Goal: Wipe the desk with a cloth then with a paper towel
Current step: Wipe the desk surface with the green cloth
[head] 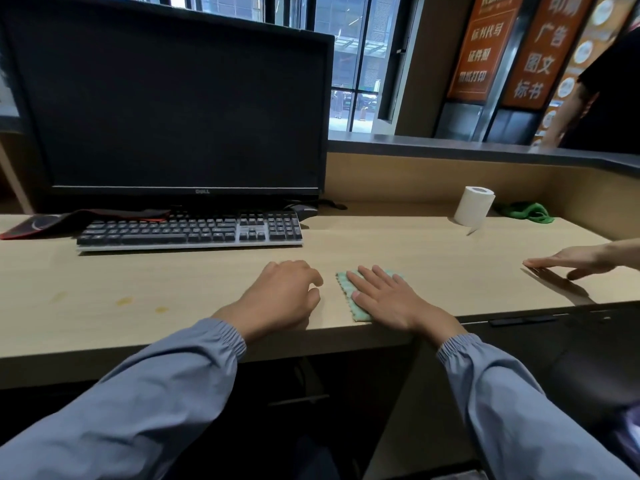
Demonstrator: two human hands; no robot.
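A small pale green cloth lies flat on the light wooden desk near its front edge. My right hand rests palm down on the cloth with fingers spread, covering most of it. Just left of the cloth, my left hand rests on the desk with fingers curled and nothing in it. A white paper towel roll stands upright at the back right of the desk. Yellowish stains mark the desk surface to the left of my hands.
A black keyboard and a dark monitor stand behind my left hand, with a red-edged mouse pad and a mouse. A darker green rag lies beside the roll. Another person's hand touches the desk at far right.
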